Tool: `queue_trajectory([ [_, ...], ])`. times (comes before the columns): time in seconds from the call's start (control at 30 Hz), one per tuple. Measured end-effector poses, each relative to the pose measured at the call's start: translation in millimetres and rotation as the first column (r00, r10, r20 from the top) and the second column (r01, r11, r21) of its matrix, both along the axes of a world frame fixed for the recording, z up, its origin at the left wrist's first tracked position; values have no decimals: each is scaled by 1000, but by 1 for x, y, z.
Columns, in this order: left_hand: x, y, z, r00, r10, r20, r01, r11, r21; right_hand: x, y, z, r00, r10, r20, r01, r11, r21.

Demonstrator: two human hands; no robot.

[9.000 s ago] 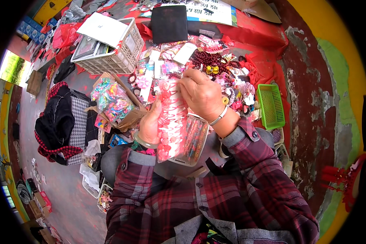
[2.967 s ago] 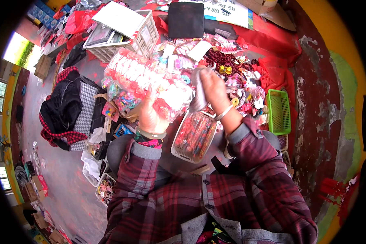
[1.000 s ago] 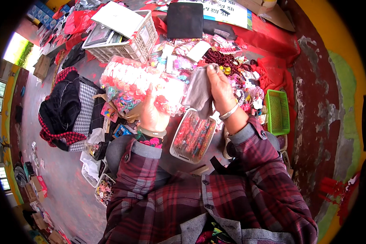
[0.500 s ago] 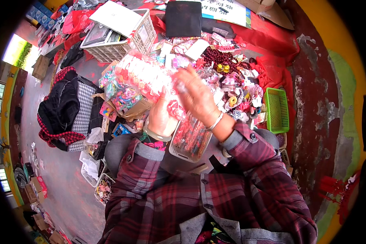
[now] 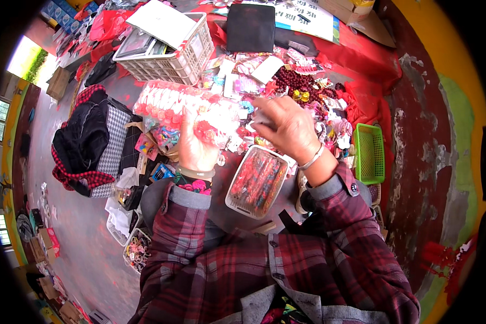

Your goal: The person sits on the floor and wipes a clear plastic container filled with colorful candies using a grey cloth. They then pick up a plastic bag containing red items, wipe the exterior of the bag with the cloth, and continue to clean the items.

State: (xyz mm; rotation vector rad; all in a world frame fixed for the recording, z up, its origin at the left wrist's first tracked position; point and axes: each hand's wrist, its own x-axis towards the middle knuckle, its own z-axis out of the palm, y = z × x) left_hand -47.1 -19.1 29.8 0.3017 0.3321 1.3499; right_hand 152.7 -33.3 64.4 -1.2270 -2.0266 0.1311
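In my left hand (image 5: pixel 197 148) lies a long clear plastic bag (image 5: pixel 170 105) packed with red-pink and white flower-like pieces. My palm is under it and my thumb comes up over its near side. Just past the bag's right end is my right hand (image 5: pixel 294 132), its fingers curled toward the thumb. Something pale seems to be between those fingertips, too blurred to name. Below the hands, a white plastic basket (image 5: pixel 230 201) contains reddish pieces in clear wrapping. A heap of hair accessories (image 5: pixel 329 127) spreads beyond my right hand, with dark red beads (image 5: pixel 294 78) in it.
A white crate (image 5: pixel 191 54) filled with flat items stands at the far left. At the right is a green basket (image 5: pixel 369 154). A black jacket with red checks (image 5: pixel 83 143) lies at the left, and a small basket of trinkets (image 5: pixel 137 248) sits near my left leg.
The bag and my left hand have moved left, and the bag lies flatter. My right hand has come away from it to the right, its fingers curling in.
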Motion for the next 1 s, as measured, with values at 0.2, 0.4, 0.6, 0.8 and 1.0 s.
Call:
queue_trajectory([
  [0.2, 3, -4, -7, 996, -81, -45, 80, 996, -36, -9, 0, -15, 989, 113, 100, -129, 977, 170],
  [0.4, 4, -6, -10, 992, -81, -97, 85, 996, 40, -8, 4, -28, 930, 72, -361, -127, 983, -132],
  [0.6, 16, -12, -7, 993, -50, -107, 52, 999, 15, -12, 10, -40, 276, -505, -818, -611, 565, -555],
  [0.8, 13, -13, -13, 991, -79, -105, 79, 997, -3, -12, 7, -36, 60, -716, -695, -771, 409, -488],
  [1.0, 11, -10, -22, 976, -39, -213, 30, 998, -47, -10, 8, -34, 205, -591, -780, -713, 456, -532],
])
